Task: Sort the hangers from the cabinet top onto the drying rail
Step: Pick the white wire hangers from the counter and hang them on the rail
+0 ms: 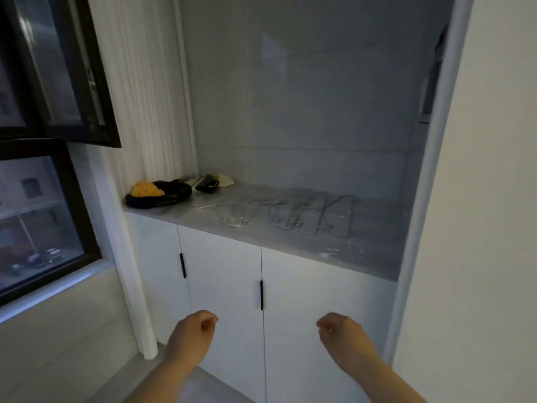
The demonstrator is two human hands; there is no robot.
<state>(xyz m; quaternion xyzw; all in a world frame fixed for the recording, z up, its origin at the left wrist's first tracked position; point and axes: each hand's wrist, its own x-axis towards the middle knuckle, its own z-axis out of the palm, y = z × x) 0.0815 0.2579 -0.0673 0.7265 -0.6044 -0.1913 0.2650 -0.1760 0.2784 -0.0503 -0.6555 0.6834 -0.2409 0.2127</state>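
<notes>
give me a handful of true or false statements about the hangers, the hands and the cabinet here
1. The hangers lie on the cabinet top. True.
2. The left hand holds a hanger. False: it holds nothing and is low in front of the cabinet doors.
3. A yellow item sits on the black bag at the top's left end. True.
4. The right hand touches the hangers. False: it is well below them, fingers curled, holding nothing.
5. One cabinet door stands open. False: the doors in view are closed.

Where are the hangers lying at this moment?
In the head view, the hangers lie flat on the grey cabinet top, from its middle toward the right, to the right of the black bag.
</notes>
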